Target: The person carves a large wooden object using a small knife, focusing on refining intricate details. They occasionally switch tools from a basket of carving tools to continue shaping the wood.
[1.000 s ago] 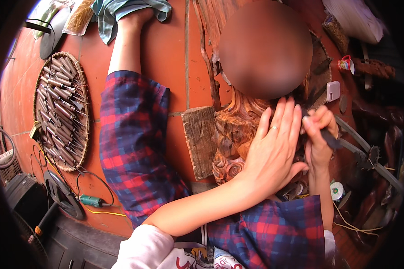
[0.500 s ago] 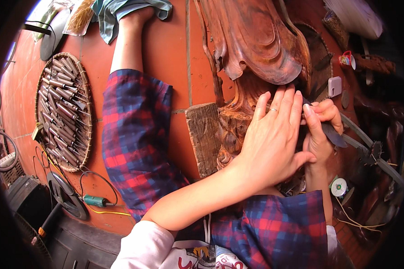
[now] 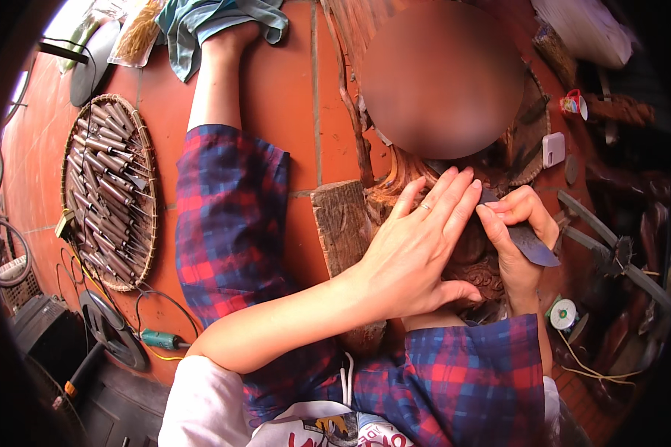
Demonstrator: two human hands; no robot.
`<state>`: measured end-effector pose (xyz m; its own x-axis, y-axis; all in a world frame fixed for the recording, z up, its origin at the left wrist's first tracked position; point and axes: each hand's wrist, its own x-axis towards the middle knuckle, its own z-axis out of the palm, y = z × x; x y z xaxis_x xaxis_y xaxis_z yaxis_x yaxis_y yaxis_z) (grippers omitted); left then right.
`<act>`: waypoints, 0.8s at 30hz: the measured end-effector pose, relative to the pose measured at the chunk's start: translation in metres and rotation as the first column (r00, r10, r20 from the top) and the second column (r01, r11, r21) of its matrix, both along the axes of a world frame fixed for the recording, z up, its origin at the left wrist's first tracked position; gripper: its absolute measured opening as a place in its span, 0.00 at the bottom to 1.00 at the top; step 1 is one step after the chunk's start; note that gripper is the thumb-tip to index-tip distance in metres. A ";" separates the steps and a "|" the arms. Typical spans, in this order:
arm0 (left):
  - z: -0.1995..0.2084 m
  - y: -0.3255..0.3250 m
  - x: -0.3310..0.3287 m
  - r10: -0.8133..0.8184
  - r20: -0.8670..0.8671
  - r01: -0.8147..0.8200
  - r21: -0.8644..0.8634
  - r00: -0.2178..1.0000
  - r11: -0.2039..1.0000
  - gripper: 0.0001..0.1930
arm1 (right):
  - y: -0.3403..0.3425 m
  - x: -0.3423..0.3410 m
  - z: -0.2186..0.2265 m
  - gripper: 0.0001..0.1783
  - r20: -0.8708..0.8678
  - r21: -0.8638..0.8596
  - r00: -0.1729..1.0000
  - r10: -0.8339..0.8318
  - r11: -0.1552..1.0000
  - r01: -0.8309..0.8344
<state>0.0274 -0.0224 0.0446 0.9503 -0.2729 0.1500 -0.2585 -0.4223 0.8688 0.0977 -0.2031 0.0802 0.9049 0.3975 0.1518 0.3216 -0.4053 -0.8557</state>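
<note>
Between my legs lies a reddish-brown carved wooden piece (image 3: 389,181), its upper part hidden by a round blur. My left hand (image 3: 419,249), with a ring on one finger, lies flat across the carving, its fingers stretched out. Close beside its fingertips, my right hand (image 3: 520,231) pinches a dark grey strip of sandpaper (image 3: 533,247) between thumb and fingers. One end of the strip sticks out past the right hand; the other runs toward the left fingertips, where the contact is hidden. A rough wooden block (image 3: 341,227) sits at the carving's left side.
A round wicker tray (image 3: 155,201) full of wooden-handled carving tools lies on the red tiles at left. Near it are a green-bodied tool (image 3: 159,340) and cables. At right are a white box-like item (image 3: 552,150), a red cup (image 3: 573,104), a white spool (image 3: 563,314) and grey metal bars (image 3: 600,238).
Both hands have come nearer to me and slightly left over the carving, the sandpaper moving along with them. More carved detail shows below my left hand. The view has shifted slightly.
</note>
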 end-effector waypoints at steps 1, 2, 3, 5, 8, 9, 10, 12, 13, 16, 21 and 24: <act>-0.001 0.003 0.001 -0.017 0.006 0.017 0.003 1.000 1.000 0.60 | -0.001 0.002 0.005 0.14 0.091 -0.081 0.988 0.123 0.990 -0.116; -0.002 0.005 0.002 -0.035 0.013 0.035 0.006 0.999 0.999 0.59 | -0.002 0.007 0.011 0.16 0.170 -0.172 0.954 0.249 0.960 -0.220; -0.003 0.006 0.003 -0.049 0.002 0.049 0.011 0.999 0.999 0.58 | -0.004 0.012 0.018 0.18 0.233 -0.272 0.897 0.375 0.911 -0.310; -0.012 0.010 -0.002 -0.068 0.017 0.067 0.059 0.998 0.996 0.57 | -0.007 0.018 0.026 0.26 0.212 -0.448 0.792 0.572 0.777 -0.442; -0.017 0.012 -0.006 -0.071 0.029 0.069 0.068 0.997 0.995 0.57 | -0.002 0.020 0.040 0.21 0.217 -0.633 0.669 0.711 0.624 -0.458; -0.017 0.013 -0.006 -0.067 0.025 0.066 0.063 0.997 0.996 0.57 | -0.001 0.021 0.039 0.20 0.244 -0.671 0.608 0.755 0.584 -0.456; -0.015 0.013 -0.004 -0.069 0.030 0.067 0.052 0.997 0.996 0.57 | 0.000 0.021 0.042 0.19 0.267 -0.716 0.545 0.795 0.542 -0.440; -0.014 0.013 0.003 -0.050 0.055 0.049 0.028 0.997 0.998 0.57 | -0.003 0.022 0.040 0.15 0.268 -0.697 0.558 0.785 0.558 -0.450; -0.014 0.013 0.005 -0.037 0.063 0.036 0.023 0.997 0.999 0.57 | -0.001 0.025 0.036 0.14 0.293 -0.696 0.555 0.778 0.572 -0.435; -0.013 0.010 0.011 -0.020 0.075 0.020 -0.001 0.997 1.000 0.57 | 0.002 0.024 0.031 0.08 0.293 -0.685 0.572 0.766 0.585 -0.434; -0.010 0.009 -0.008 -0.041 -0.001 0.041 -0.080 0.999 0.996 0.57 | 0.004 0.014 0.047 0.07 0.134 -0.617 0.645 0.752 0.573 -0.539; -0.003 0.012 0.003 -0.010 0.032 0.013 -0.086 0.999 0.996 0.57 | 0.007 0.026 0.050 0.08 0.180 -0.592 0.644 0.743 0.605 -0.533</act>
